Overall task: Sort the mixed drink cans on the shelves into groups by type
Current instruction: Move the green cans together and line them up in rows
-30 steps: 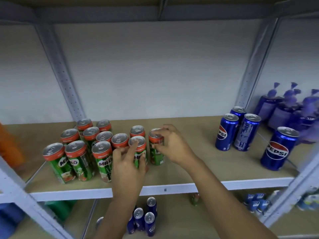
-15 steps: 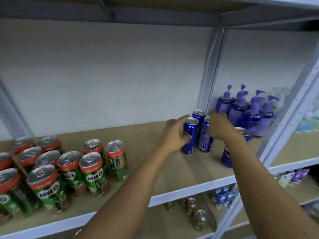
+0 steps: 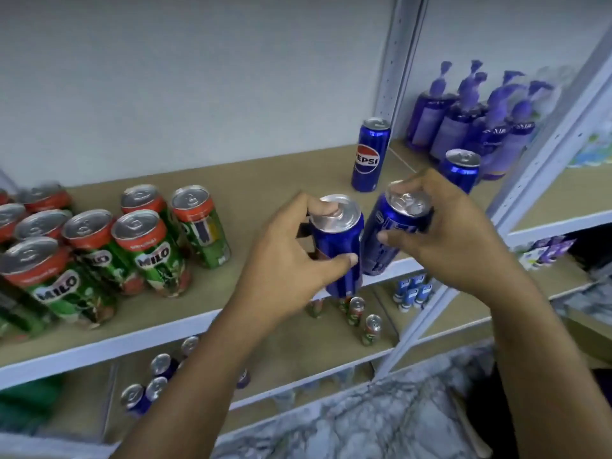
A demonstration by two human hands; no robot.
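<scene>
My left hand grips a blue Pepsi can near its top, lifted off the shelf over the front edge. Beside it my right hand grips a second blue Pepsi can, tilted, fingers over its lid. Two more Pepsi cans stand on the shelf: one at the back by the upright, another partly hidden behind my right hand. Several green and red Milo cans are grouped at the shelf's left.
Purple pump bottles stand in the bay to the right beyond a grey upright. The lower shelf holds several blue cans, a few green cans and small blue cartons. Marble-patterned floor lies below.
Both hands left the Milo cans, reached right to the Pepsi cans, gripped one each and lifted them toward me off the shelf. My view shifted right and down.
</scene>
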